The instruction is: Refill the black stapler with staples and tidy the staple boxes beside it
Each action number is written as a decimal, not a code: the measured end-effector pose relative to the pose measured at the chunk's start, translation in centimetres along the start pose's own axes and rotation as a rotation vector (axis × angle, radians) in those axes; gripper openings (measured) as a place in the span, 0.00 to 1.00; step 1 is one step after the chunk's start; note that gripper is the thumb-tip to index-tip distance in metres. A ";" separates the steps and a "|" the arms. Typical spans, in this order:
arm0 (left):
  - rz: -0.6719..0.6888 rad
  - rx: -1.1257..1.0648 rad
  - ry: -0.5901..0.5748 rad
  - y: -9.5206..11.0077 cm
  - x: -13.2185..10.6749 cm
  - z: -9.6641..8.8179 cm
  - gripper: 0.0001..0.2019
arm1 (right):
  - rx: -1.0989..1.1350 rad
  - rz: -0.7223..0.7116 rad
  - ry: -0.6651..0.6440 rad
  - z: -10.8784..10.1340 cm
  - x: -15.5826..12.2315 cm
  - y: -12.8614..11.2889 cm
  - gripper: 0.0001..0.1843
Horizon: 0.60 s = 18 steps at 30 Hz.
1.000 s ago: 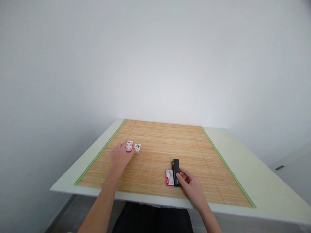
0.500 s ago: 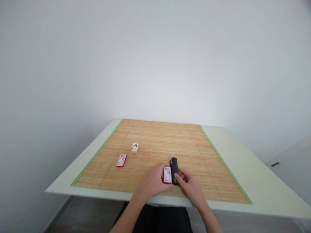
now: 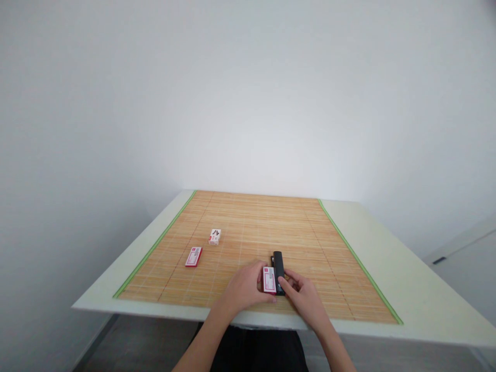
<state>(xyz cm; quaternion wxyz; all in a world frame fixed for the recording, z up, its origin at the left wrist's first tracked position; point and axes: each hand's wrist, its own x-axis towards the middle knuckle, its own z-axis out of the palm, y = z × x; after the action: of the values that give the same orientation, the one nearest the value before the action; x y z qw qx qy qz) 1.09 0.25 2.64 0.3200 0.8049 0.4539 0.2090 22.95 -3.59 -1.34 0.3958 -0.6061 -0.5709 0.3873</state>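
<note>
Near the front of the mat, my left hand [image 3: 247, 285] curls round a small flat red-and-white box [image 3: 269, 279], thumb at its near end and fingers at its far left side. The box has a printed white top and lies right up against a black stapler [image 3: 278, 271], covering part of its left side. My right hand [image 3: 304, 295] grips the stapler from the right, thumb on its near top and fingers along the side. The stapler lies lengthwise, pointing away from me.
To the left on the bamboo mat [image 3: 256, 217] lies a second flat red-and-white box [image 3: 194, 257]. Just beyond it sits a small white box [image 3: 215, 236] with a dark picture on top. The mat has green edges and covers the middle of a white table [image 3: 387, 258] that meets the wall.
My left hand has shifted the flat red-and-white box slightly to the right, closer against the stapler. The right hand and the stapler stay in place.
</note>
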 end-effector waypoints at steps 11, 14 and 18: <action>-0.254 0.266 0.287 -15.2 -6.0 -14.4 0.38 | 0.040 -0.009 0.056 0.0 0.0 0.1 0.37; -0.300 0.203 0.211 -17.1 -6.5 -16.2 0.40 | 0.041 -0.015 0.066 -0.1 0.2 0.1 0.37; -0.310 0.149 0.192 -15.4 -5.5 -15.5 0.33 | 0.007 -0.021 0.032 -0.2 0.2 0.3 0.35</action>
<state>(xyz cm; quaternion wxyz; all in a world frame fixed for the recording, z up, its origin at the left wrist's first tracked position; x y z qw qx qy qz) -20.56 6.38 2.52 0.2430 0.7233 0.6150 0.1987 23.25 -3.41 -1.57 0.4110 -0.6050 -0.5694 0.3754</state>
